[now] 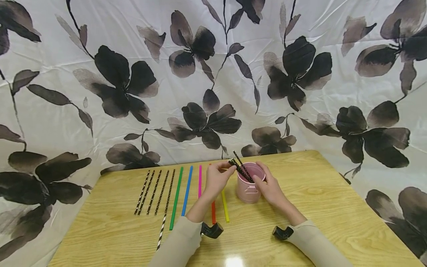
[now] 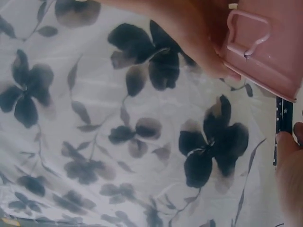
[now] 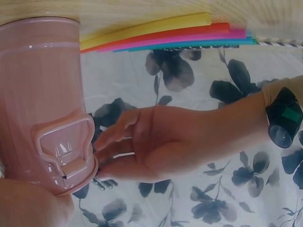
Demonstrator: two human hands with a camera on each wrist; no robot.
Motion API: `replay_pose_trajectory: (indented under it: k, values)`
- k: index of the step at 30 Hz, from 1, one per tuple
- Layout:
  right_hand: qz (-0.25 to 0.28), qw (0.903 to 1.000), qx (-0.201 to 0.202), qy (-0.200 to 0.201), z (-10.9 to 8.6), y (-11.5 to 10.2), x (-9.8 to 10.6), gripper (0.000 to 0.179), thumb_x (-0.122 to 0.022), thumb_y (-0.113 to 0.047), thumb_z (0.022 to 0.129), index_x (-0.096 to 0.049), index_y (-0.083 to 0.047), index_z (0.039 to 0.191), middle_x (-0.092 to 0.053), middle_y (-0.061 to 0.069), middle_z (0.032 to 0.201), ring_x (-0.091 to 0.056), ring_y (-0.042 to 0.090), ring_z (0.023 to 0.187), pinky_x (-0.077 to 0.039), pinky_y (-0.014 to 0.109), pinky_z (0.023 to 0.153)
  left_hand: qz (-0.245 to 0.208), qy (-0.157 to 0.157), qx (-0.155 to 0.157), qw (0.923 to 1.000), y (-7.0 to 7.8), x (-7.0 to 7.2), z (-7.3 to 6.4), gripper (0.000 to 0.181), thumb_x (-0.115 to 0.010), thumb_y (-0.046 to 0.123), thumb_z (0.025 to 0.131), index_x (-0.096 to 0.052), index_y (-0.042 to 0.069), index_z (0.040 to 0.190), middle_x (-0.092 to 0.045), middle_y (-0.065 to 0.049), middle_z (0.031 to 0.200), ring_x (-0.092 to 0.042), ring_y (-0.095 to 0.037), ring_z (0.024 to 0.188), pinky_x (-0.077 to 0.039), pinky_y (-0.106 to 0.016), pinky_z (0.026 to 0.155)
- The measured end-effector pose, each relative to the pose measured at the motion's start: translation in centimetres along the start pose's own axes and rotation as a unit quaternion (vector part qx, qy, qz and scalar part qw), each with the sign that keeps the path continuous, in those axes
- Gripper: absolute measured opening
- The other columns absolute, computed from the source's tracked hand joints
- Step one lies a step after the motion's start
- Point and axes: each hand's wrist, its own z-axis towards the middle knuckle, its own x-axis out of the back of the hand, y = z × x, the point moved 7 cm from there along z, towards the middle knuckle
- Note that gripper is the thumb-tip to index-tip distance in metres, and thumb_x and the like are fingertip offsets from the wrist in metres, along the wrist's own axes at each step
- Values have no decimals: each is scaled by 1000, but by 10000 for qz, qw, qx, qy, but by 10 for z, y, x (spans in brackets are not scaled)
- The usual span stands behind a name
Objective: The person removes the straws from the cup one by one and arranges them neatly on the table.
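A pink metal bucket (image 1: 248, 194) with a small side handle (image 2: 248, 33) stands upright on the table. Several black patterned straws (image 1: 245, 172) lean over its rim, their lower ends inside. At the bucket's left, my left hand (image 1: 217, 180) pinches the upper ends of some of these straws between thumb and fingers. On the other side, my right hand (image 1: 271, 189) grips the bucket by its rim, thumb at the front. Seen upside down in the right wrist view, the left hand (image 3: 156, 142) is by the rim; the straws are mostly hidden there.
Left of the bucket lie several black patterned straws (image 1: 150, 193), a black-and-white striped straw (image 1: 161, 231), and green (image 1: 176, 200), blue (image 1: 187, 191), pink (image 1: 200, 180), red (image 1: 213, 213) and yellow straws (image 1: 225, 207). A flowered cloth (image 1: 213, 74) hangs behind the wooden table (image 1: 333, 207).
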Motion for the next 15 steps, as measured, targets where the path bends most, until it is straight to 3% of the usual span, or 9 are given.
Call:
replay_pose_trajectory:
  k: [5,10,13,15]
  values:
    - [-33,9999,90,93,0,3,-1,48,-52,-33,88,-31,-34,132,-50,10,119,-51,22,102,-42,38,83,-359,-69,-89,9993,27,7,-9,16,-67,10,78,-66,-3,87,-65,-13,78,-62,-27,68,-51,-26,58]
    - [-56,9997,152,163,0,4,-1,48,-52,-35,88,-32,-34,132,-50,10,119,-51,23,102,-43,39,82,-606,-36,-220,9979,47,17,-13,17,-64,6,80,-62,-8,90,-63,-18,81,-62,-28,69,-49,-24,56]
    - [-99,9997,148,168,1,4,-1,48,-52,-35,88,-32,-34,132,-51,10,118,-52,22,100,-43,39,81,-845,-49,-420,9955,57,24,-12,18,-63,5,81,-61,-8,93,-62,-21,84,-61,-33,73,-51,-28,59]
    - [-128,9996,160,175,1,5,0,48,-52,-35,88,-32,-35,131,-52,10,117,-53,21,97,-44,38,80,-972,-6,-612,9934,66,32,-12,19,-61,5,82,-60,-10,94,-61,-24,85,-62,-28,72,-52,-33,62]
